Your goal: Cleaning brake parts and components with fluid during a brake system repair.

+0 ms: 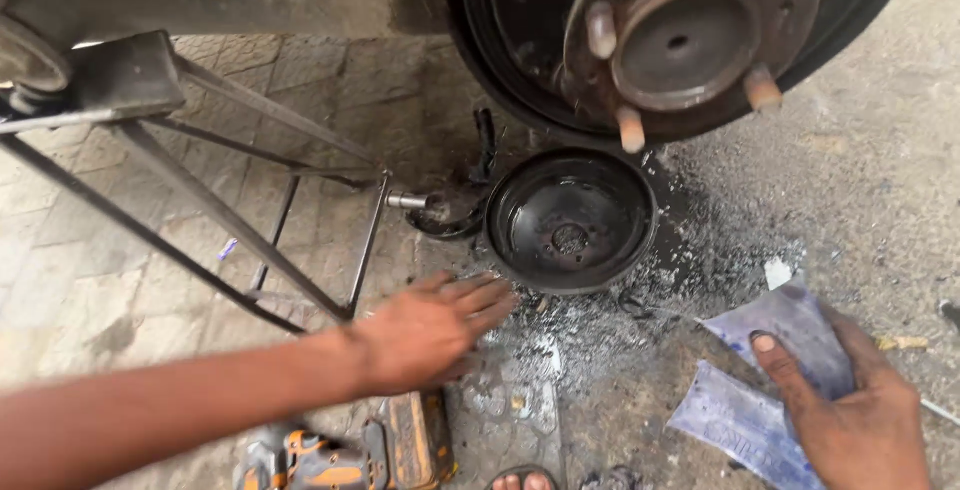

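Grey-blue sandpaper sheets (770, 390) lie under the right hand (850, 410) — fingers flat; left hand (425, 330) spread open, reaching toward black drum (570, 220).

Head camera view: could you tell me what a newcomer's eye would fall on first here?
First the rusty wheel hub with protruding studs at the top, and the black round drum lying open side up on the ground just below it. Then the left hand reaching, palm down, toward the drum, while the right hand presses on bluish plastic packets at the lower right.

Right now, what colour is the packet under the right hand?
Pale blue-purple packet, grimy, under the right hand; head view.
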